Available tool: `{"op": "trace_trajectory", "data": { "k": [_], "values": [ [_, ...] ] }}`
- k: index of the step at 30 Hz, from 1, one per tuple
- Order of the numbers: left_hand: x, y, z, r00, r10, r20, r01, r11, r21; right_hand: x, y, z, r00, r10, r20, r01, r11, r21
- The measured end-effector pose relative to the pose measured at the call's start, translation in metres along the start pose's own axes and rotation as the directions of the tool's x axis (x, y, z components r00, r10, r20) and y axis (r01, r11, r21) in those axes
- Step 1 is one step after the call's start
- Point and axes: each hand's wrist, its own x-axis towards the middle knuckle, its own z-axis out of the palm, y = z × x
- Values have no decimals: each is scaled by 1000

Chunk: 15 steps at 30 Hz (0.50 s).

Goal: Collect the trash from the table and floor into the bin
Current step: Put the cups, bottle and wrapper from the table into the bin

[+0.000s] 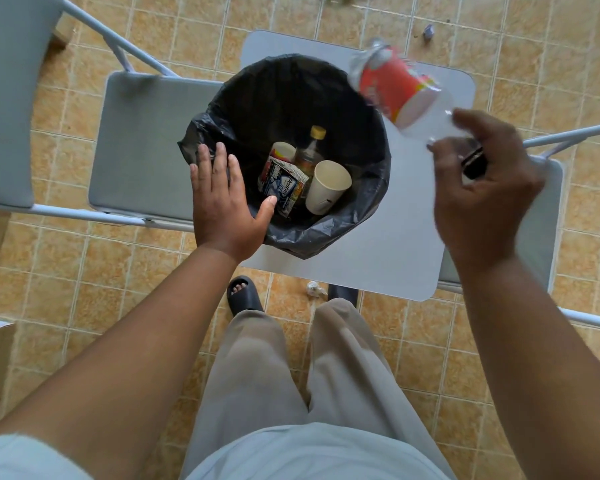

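Two bare hands work over a black-lined bin [326, 237] as a person in beige trousers [257, 375] and a dark sandal [243, 294] stands on a tiled floor [101, 271], with a crumpled white scrap [315, 289] lying just beside the feet at the near edge of a white table [378, 268]. The left hand [222, 199] rests flat on the bin's near-left rim, fingers straight and spread, grasping nothing. The right hand [482, 192], blurred, is raised over the table to the right of the bin, its fingers and thumb curled round the clear base of a plastic bottle [395, 88] with a red label; a dark object [473, 162] also shows against the palm, too blurred to name. The bottle tilts away from the hand, its top near the bin's far-right rim. The bin stands on the table, and at its bottom lie a cream paper cup [326, 192], a glass bottle [309, 150] with a yellow cap and a printed carton [284, 188], packed close together. A grey folding chair [142, 143] stands left of the table. Farther off, a small bluish scrap [429, 31] lies on the tiles beyond the table
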Motion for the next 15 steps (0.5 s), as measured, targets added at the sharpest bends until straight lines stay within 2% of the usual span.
{"op": "trace_trajectory", "data": {
  "k": [3,5,7,9,13,15],
  "values": [
    [-1,0,1,1000,9,-7,-9,1000,-8,-3,-21,36,971,-34,236,15,997,82],
    [0,-2,2,1000,8,-14,-8,1000,-11,-8,-30,63,896,-50,442,23,997,67],
    [0,-1,3,1000,13,-23,-13,1000,-16,-14,-35,84,813,-55,579,41,998,38],
    [1,-1,4,999,14,-30,-14,1000,-19,-22,-35,101,732,-75,677,65,997,41],
    [0,-2,6,999,10,-34,-10,1000,-16,-37,-28,111,505,-107,856,227,974,-12],
    [0,-2,7,999,5,-39,-5,1000,-10,-43,-25,103,499,-122,858,261,965,-15]
  ]
}}
